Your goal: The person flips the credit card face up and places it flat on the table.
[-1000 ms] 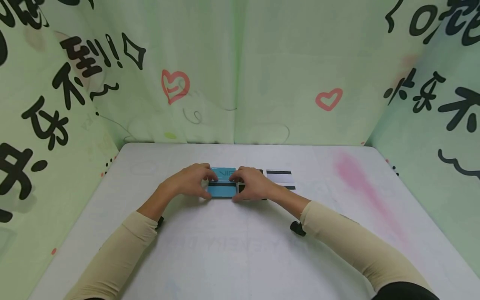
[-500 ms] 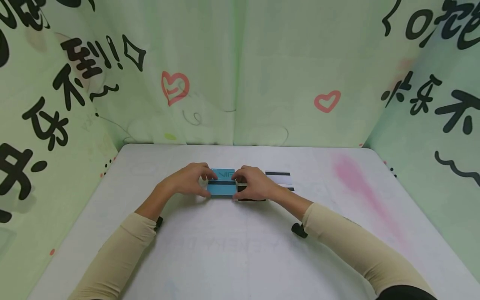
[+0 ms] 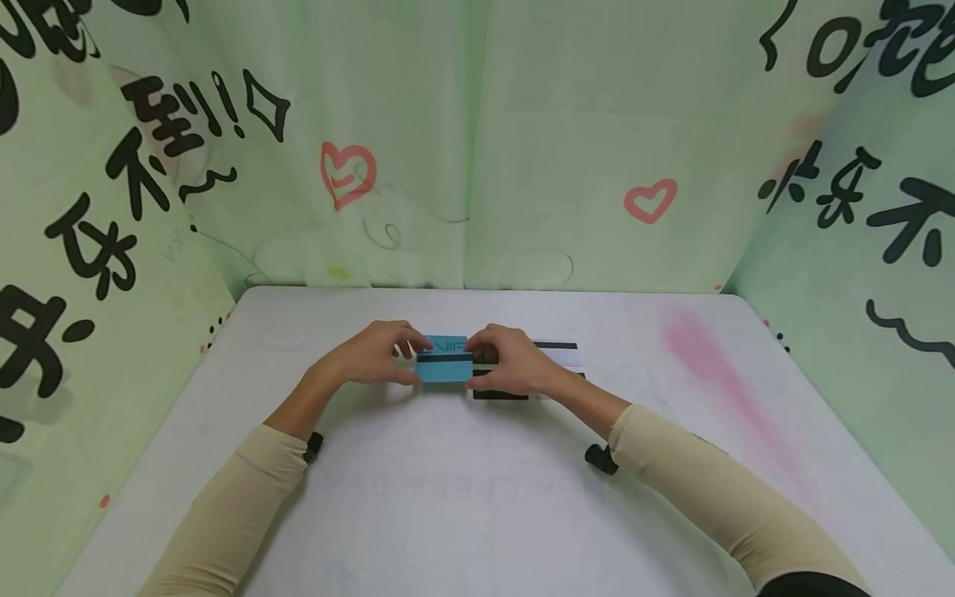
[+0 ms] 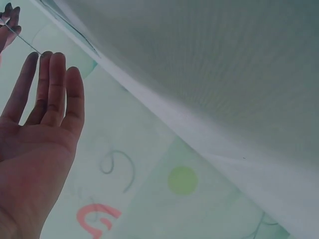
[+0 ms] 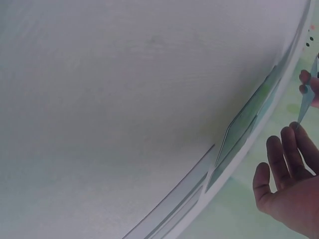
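A blue card with a black stripe [image 3: 443, 371] is raised a little above the table, its shadow below it. My left hand [image 3: 375, 353] holds its left edge between thumb and fingers. At the right edge, the fingers and thumb of my right hand [image 3: 515, 361] hold it too. Both wrist views show the blue card [image 5: 307, 97] nearly edge-on between the two hands. Just behind it lies another blue card marked VIP [image 3: 449, 341], partly covered. A black card [image 3: 501, 395] lies under my right hand, partly hidden.
To the right, white cards with black stripes [image 3: 559, 356] lie on the white table [image 3: 477, 497], partly behind my right hand. Green printed curtains [image 3: 552, 149] enclose the table at the back and sides.
The striped blue card has risen off the table and tilted, with both hands moving up slightly. More of the black card under the right hand now shows.
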`<state>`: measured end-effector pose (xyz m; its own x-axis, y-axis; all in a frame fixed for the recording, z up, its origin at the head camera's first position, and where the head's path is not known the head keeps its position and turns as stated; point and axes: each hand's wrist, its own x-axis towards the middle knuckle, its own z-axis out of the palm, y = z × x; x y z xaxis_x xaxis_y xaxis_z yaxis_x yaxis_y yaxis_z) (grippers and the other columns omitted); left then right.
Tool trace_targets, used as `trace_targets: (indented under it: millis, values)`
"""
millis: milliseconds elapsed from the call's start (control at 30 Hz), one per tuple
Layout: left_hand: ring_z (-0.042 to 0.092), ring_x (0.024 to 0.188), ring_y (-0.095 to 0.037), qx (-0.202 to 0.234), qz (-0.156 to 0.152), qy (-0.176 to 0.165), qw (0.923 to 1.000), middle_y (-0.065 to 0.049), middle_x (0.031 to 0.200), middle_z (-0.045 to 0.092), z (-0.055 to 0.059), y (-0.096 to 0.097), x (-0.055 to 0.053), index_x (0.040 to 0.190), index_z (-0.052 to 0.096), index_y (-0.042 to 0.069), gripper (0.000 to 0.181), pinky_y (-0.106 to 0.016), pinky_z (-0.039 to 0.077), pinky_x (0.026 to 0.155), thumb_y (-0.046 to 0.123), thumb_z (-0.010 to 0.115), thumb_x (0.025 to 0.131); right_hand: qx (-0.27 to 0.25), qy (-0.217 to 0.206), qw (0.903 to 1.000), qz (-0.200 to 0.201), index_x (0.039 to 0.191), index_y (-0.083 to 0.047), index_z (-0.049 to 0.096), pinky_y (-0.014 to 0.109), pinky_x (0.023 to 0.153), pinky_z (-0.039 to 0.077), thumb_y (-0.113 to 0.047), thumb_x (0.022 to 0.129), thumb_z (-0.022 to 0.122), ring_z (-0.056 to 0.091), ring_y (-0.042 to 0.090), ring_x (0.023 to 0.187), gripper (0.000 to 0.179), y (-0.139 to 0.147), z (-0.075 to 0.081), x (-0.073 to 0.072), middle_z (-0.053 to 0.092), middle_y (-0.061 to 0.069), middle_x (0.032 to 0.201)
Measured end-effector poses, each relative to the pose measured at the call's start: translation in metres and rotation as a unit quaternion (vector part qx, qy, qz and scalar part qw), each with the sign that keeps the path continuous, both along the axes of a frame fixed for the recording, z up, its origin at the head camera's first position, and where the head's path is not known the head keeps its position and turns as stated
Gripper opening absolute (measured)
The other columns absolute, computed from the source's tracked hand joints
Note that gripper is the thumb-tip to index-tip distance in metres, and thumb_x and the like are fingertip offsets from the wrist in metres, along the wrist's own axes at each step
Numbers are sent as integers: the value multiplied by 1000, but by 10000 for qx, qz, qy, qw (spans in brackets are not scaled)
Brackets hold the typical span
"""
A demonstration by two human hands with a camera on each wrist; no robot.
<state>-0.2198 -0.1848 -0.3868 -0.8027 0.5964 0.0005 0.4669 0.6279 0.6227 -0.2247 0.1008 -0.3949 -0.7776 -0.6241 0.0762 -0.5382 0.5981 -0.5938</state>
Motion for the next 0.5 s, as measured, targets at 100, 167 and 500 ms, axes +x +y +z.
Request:
trace_targets:
  millis: [100, 167, 500]
  values:
    - [68, 104, -24, 49, 17, -43, 10000, -10, 119, 72, 0, 0, 0, 132, 69, 4, 54, -44, 56, 97, 20, 86, 84, -22, -14, 10000, -8, 125, -6, 72, 33, 86, 52, -28, 80, 88, 64, 27, 98, 52, 1, -1, 0, 68, 9, 109]
    - [68, 104, -25, 93, 29, -68, 9999, -10, 119, 73, 1, 0, 1, 133, 68, 3, 55, -44, 56, 97, 19, 86, 84, -22, 4, 10000, -7, 125, -7, 71, 33, 87, 52, -28, 80, 88, 64, 26, 98, 52, 2, -1, 0, 68, 8, 109]
    - [69, 106, -27, 324, 78, -250, 9991, -13, 117, 72, 2, 1, 2, 134, 66, 0, 55, -48, 55, 101, 18, 85, 85, -135, 27, 9999, -58, 126, -7, 71, 35, 90, 54, -28, 80, 88, 64, 20, 97, 53, 7, 0, 1, 68, 4, 110]
